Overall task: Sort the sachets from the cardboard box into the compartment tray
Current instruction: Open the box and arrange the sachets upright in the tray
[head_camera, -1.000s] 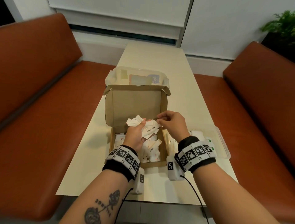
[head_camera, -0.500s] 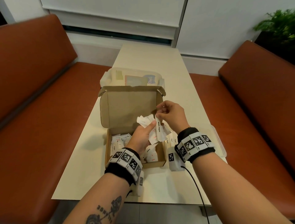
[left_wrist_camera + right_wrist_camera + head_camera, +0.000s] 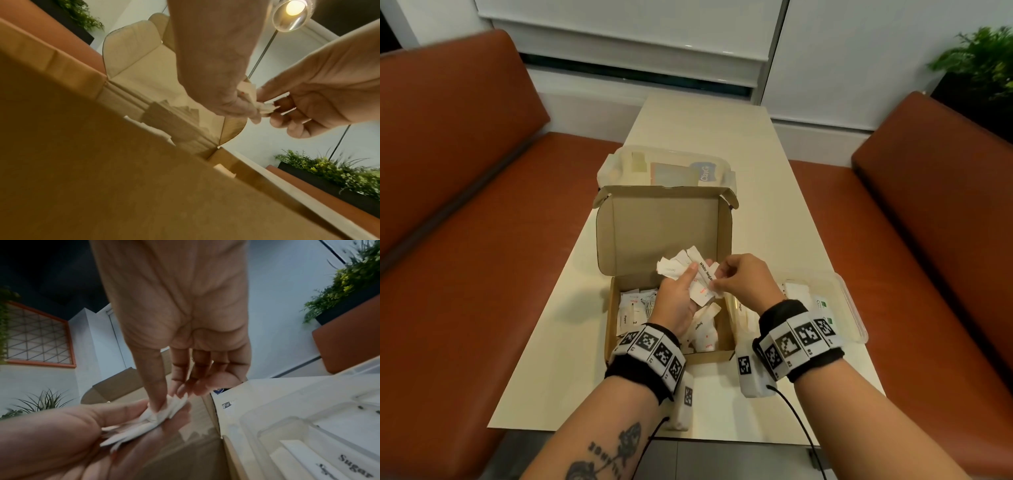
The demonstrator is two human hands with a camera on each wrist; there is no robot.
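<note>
An open cardboard box (image 3: 717, 354) sits on the table with several white sachets (image 3: 633, 310) inside. Above it my left hand (image 3: 681, 291) holds a fanned bunch of sachets (image 3: 685, 267) in its palm under the thumb. My right hand (image 3: 736, 279) pinches one sachet of that bunch (image 3: 714, 286) between thumb and fingers. The right wrist view shows this pinch on the sachet bunch (image 3: 164, 408), and the left wrist view shows both hands meeting at the sachets (image 3: 261, 107). The clear compartment tray (image 3: 849, 308) lies right of the box, with sugar sachets (image 3: 353, 462) in it.
A clear plastic lid or container (image 3: 664, 169) lies behind the box's raised lid (image 3: 664, 233). Brown bench seats (image 3: 465, 274) flank the narrow cream table (image 3: 767, 219) on both sides. A green plant (image 3: 979, 58) stands at the far right.
Both hands stayed over the box, sorting through the bunch. My right hand lifted one sachet upright half a second ago, then came back down onto the bunch in my left hand.
</note>
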